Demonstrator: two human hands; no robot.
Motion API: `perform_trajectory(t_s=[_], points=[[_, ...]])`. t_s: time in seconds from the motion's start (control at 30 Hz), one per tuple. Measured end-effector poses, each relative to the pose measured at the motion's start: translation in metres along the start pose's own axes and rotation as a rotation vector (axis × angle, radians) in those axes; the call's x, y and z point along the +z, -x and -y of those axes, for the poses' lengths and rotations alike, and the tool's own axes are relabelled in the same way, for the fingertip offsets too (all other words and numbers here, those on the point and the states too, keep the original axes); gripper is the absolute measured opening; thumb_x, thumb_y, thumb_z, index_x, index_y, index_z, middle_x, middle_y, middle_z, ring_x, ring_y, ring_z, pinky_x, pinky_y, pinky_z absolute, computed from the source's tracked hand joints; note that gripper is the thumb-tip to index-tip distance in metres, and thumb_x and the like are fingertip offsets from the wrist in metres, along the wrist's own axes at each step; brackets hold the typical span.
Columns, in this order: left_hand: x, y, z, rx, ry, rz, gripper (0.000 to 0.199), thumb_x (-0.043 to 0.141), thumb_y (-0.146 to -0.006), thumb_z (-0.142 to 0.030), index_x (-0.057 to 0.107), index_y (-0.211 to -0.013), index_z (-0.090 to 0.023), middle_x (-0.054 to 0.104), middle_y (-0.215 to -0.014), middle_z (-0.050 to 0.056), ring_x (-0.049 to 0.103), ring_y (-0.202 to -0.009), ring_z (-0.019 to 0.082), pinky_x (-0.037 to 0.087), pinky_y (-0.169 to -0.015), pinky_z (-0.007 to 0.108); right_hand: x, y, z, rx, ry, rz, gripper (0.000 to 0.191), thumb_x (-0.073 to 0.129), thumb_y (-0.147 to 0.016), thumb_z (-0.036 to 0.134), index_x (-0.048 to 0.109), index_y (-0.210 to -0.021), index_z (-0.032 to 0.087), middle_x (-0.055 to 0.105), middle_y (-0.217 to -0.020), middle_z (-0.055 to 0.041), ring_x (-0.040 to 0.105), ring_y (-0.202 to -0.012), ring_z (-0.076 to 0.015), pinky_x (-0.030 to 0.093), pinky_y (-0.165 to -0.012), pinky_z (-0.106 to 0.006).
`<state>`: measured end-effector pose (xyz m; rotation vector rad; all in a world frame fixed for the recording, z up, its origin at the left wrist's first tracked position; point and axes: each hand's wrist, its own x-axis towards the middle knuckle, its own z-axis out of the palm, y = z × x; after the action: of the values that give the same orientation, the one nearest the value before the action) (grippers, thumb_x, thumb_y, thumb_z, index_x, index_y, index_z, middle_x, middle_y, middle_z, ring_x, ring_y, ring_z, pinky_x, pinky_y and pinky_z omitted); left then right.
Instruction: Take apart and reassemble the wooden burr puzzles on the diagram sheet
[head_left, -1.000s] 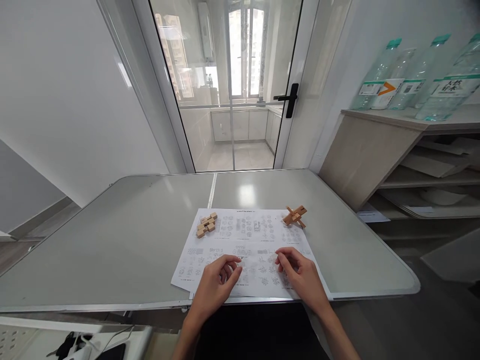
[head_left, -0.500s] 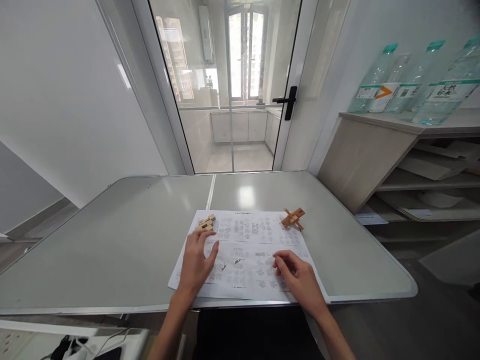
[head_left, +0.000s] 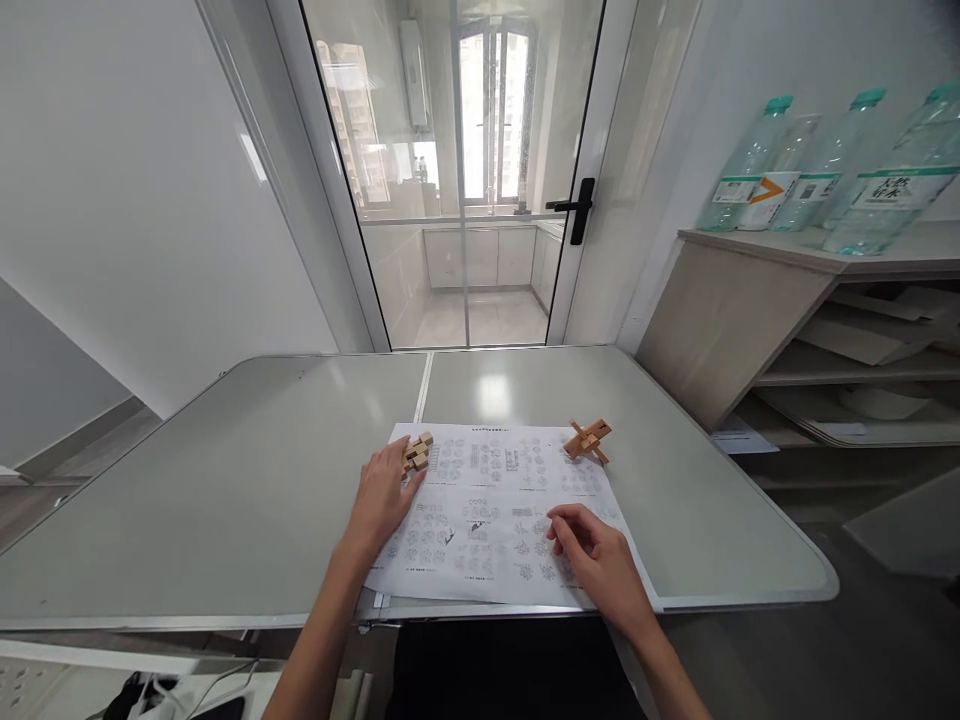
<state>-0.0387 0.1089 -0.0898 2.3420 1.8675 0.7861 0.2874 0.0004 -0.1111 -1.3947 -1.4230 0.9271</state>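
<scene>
My left hand (head_left: 381, 495) is curved around the near left side of a cluster of pale wooden puzzle blocks (head_left: 418, 454), fingers on the far side and thumb on the near side. Part of the cluster is hidden behind those fingers. Under it lies a printed sheet (head_left: 450, 503) covered in small diagrams. Near the sheet's lower right, my right hand (head_left: 596, 555) rests with its fingers curled together, and nothing shows in them. At the sheet's far right corner sits a brown wooden interlocking puzzle (head_left: 588, 440), its sticks crossing, apart from both hands.
The pale table (head_left: 225, 500) has a seam and a metal edge. Behind it stands a glass door (head_left: 495, 260) with a black handle (head_left: 581, 210). To the right, a shelf unit (head_left: 720, 330) bears several plastic bottles (head_left: 817, 180). Cables (head_left: 217, 690) lie at the lower left.
My left hand has moved left and closed around the pale blocks, which have turned and shifted slightly nearer. The sheet's lower left corner is now partly covered by my forearm. My right hand stays put.
</scene>
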Motion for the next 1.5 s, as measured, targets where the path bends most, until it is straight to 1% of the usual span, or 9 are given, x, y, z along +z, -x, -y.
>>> perform_trajectory(t_s=[0.17, 0.37, 0.73, 0.87, 1.03, 1.13, 1.2, 1.33, 1.5], points=[[-0.003, 0.010, -0.015, 0.038, 0.015, 0.000, 0.043, 0.058, -0.098, -0.038, 0.054, -0.138, -0.020, 0.066, -0.132, 0.014, 0.063, -0.120, 0.034, 0.050, -0.103, 0.050, 0.000, 0.001, 0.001, 0.005, -0.013, -0.002, 0.042, 0.054, -0.100, 0.060, 0.071, -0.100, 0.022, 0.075, -0.083, -0.0052, 0.069, -0.071, -0.0213, 0.053, -0.064, -0.030], [0.003, 0.047, -0.062, 0.078, 0.079, 0.041, 0.045, 0.064, -0.096, -0.039, 0.054, -0.136, -0.022, 0.065, -0.124, 0.012, 0.065, -0.107, 0.030, 0.054, -0.094, 0.045, -0.001, 0.001, 0.002, 0.012, -0.023, 0.016, 0.039, 0.054, -0.101, 0.058, 0.069, -0.101, 0.022, 0.075, -0.085, -0.0049, 0.068, -0.073, -0.0211, 0.053, -0.068, -0.030], [0.021, 0.083, -0.129, -0.058, 0.143, 0.037, 0.046, 0.077, -0.084, -0.041, 0.062, -0.123, -0.023, 0.060, -0.117, 0.010, 0.061, -0.106, 0.033, 0.050, -0.096, 0.051, 0.000, 0.000, 0.001, 0.007, -0.009, 0.005, 0.038, 0.053, -0.101, 0.058, 0.067, -0.102, 0.022, 0.073, -0.085, -0.0047, 0.067, -0.073, -0.0222, 0.052, -0.071, -0.032], [0.015, 0.089, -0.131, -0.099, 0.228, 0.117, 0.064, 0.088, -0.072, -0.048, 0.064, -0.125, -0.023, 0.061, -0.119, 0.010, 0.061, -0.110, 0.035, 0.048, -0.100, 0.054, 0.000, -0.001, 0.001, -0.002, 0.009, 0.016, 0.037, 0.052, -0.101, 0.056, 0.067, -0.101, 0.023, 0.074, -0.086, -0.0043, 0.068, -0.073, -0.0219, 0.052, -0.072, -0.033], [0.000, 0.093, -0.114, -0.009, 0.345, 0.241, 0.068, 0.091, -0.073, -0.038, 0.061, -0.132, -0.027, 0.063, -0.126, 0.010, 0.061, -0.115, 0.034, 0.050, -0.102, 0.051, 0.000, 0.004, 0.009, -0.044, 0.121, 0.052, 0.030, 0.054, -0.102, 0.051, 0.068, -0.108, 0.025, 0.074, -0.100, -0.0064, 0.069, -0.085, -0.0241, 0.055, -0.073, -0.034], [-0.008, 0.092, -0.104, 0.052, 0.373, 0.286, 0.057, 0.088, -0.078, -0.032, 0.063, -0.129, -0.028, 0.066, -0.120, 0.007, 0.063, -0.111, 0.031, 0.051, -0.100, 0.048, 0.003, 0.012, 0.017, -0.127, 0.175, 0.158, 0.030, 0.062, -0.098, 0.043, 0.063, -0.124, 0.028, 0.067, -0.121, -0.0066, 0.067, -0.103, -0.0252, 0.057, -0.090, -0.038], [-0.013, 0.090, -0.100, 0.077, 0.376, 0.302, 0.050, 0.086, -0.081, -0.030, 0.064, -0.126, -0.029, 0.067, -0.116, 0.006, 0.063, -0.109, 0.030, 0.052, -0.099, 0.047, 0.007, 0.018, 0.021, -0.156, 0.203, 0.205, 0.045, 0.071, -0.092, 0.039, 0.058, -0.135, 0.032, 0.059, -0.138, -0.0065, 0.061, -0.123, -0.0276, 0.053, -0.105, -0.042], [-0.018, 0.085, -0.095, 0.104, 0.407, 0.324, 0.042, 0.083, -0.084, -0.025, 0.065, -0.121, -0.030, 0.066, -0.121, 0.006, 0.062, -0.114, 0.030, 0.054, -0.100, 0.046, 0.014, 0.022, 0.020, -0.144, 0.243, 0.234, 0.058, 0.077, -0.086, 0.035, 0.056, -0.140, 0.034, 0.051, -0.146, -0.0065, 0.050, -0.138, -0.0308, 0.048, -0.115, -0.046], [-0.016, 0.077, -0.085, 0.100, 0.453, 0.337, 0.068, 0.085, -0.081, -0.025, 0.054, -0.142, -0.034, 0.058, -0.143, 0.007, 0.054, -0.134, 0.032, 0.047, -0.114, 0.051, 0.014, 0.018, 0.017, -0.161, 0.217, 0.245, 0.053, 0.076, -0.086, 0.031, 0.058, -0.136, 0.032, 0.056, -0.143, -0.0059, 0.053, -0.135, -0.0296, 0.047, -0.115, -0.046]])
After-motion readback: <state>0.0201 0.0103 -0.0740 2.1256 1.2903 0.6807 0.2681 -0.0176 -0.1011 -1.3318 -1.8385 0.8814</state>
